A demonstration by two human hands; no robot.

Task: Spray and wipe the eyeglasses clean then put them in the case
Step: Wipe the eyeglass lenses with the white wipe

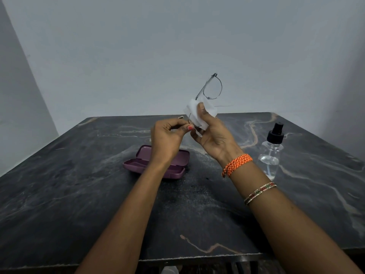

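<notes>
Above the open case (158,162), the left hand (167,138) pinches the glasses (212,88); the right hand (214,133) grasps a cloth (192,109) around one lens; bottle (271,151) right of the case.

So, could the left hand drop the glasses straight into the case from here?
Probably yes: the case lies open, lid back, directly beneath the left hand. But the right hand is pinching the eyeglasses in the cloth.
</notes>
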